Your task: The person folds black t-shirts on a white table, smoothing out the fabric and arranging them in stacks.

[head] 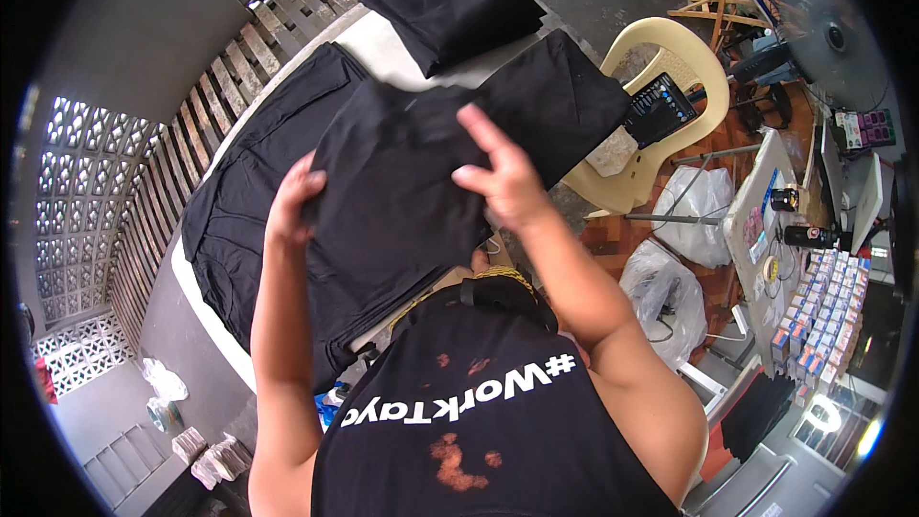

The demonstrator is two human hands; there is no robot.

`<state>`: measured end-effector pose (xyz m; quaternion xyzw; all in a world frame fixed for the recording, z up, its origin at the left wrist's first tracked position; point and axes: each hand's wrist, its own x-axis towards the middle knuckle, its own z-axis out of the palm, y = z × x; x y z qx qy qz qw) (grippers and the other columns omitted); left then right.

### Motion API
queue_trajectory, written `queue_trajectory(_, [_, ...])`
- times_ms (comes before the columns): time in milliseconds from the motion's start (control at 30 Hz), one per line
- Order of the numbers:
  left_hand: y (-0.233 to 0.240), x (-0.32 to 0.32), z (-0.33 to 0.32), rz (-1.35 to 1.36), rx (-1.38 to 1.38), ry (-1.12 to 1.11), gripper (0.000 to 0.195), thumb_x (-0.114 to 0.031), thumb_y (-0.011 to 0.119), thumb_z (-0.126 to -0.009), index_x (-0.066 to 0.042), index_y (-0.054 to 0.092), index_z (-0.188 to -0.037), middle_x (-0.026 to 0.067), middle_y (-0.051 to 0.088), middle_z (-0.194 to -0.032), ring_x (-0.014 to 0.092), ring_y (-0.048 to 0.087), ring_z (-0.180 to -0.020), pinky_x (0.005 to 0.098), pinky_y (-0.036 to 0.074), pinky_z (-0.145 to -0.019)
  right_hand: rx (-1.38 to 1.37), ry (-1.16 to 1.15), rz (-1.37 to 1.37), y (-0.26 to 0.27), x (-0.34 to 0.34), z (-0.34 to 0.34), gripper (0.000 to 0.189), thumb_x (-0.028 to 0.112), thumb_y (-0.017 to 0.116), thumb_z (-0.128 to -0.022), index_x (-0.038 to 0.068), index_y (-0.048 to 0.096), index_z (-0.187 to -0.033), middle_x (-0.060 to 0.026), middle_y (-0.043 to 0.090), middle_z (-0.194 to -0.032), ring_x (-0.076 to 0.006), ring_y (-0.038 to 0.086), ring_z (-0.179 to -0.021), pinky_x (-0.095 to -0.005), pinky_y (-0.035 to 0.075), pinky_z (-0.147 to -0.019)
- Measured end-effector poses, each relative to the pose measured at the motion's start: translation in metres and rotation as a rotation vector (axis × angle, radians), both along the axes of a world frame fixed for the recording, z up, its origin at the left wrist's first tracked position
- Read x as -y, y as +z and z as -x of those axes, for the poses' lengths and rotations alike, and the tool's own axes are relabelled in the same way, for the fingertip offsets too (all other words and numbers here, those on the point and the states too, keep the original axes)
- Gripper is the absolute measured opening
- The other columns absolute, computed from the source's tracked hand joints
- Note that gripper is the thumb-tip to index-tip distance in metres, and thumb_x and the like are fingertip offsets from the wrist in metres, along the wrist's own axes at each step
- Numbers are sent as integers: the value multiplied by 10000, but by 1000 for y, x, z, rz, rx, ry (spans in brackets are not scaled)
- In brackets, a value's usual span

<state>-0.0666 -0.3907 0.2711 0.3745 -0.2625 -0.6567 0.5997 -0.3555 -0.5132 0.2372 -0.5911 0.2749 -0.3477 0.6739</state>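
Observation:
A black shirt (402, 179), blurred by motion, is stretched out between my hands in front of my body. My left hand (293, 194) grips its left edge, thumb on top and the other fingers partly hidden by the cloth. At the right side, my right hand (506, 179) has its index finger and thumb spread over the fabric. The remaining fingers curl near the edge, and whether they pinch it is unclear. More black garments (251, 179) lie flat beneath and to the left. Another black cloth piece (553, 100) extends to the right.
A stack of folded black garments (452, 7) rests at the far end of the white-topped table (359, 36). Right of it stands a cream plastic chair (646, 165) holding a tablet-like device (660, 108). Plastic bags (693, 219), a cluttered table (743, 230) and a fan (826, 36) are farther right.

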Motion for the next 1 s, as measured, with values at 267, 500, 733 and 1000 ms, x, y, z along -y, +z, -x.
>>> queue_trajectory(267, [-40, 253, 100, 30, 240, -265, 159, -193, 676, -978, -42, 688, -1025, -4, 692, -912, 107, 655, -827, 299, 564, -742, 320, -471, -180, 35, 89, 123, 819, -180, 574, -816, 63, 339, -1562, -166, 458, -1502, -237, 513, -1322, -350, 426, -1120])
queue_trajectory(500, [-125, 252, 102, -203, 682, -209, 238, -231, 720, -948, -11, 732, -1037, -3, 684, -829, 100, 579, -688, 279, 483, -605, 116, -547, -331, -46, 97, 136, 775, -204, 556, -814, 28, 393, -1536, -165, 540, -1427, -167, 591, -1174, -258, 469, -986])
queue_trajectory(733, [-89, 200, 113, -23, 1297, -7, 257, -180, 686, -924, 0, 695, -1108, 169, 738, -1040, 284, 719, -953, 370, 547, -861, -600, -821, 295, -55, 88, 138, 691, 138, 752, -829, -22, 474, -1440, -245, 533, -1425, -343, 506, -1337, -417, 403, -1118])
queue_trajectory(1000, [-167, -73, 21, -287, 1181, 323, 169, -113, 661, -939, 4, 693, -1057, 132, 735, -944, 191, 716, -886, 318, 551, -815, -241, -672, -678, -78, 46, 102, 1021, 609, 768, -795, 228, 220, -1567, -114, 306, -1597, -367, 370, -1396, -749, 299, -1003])
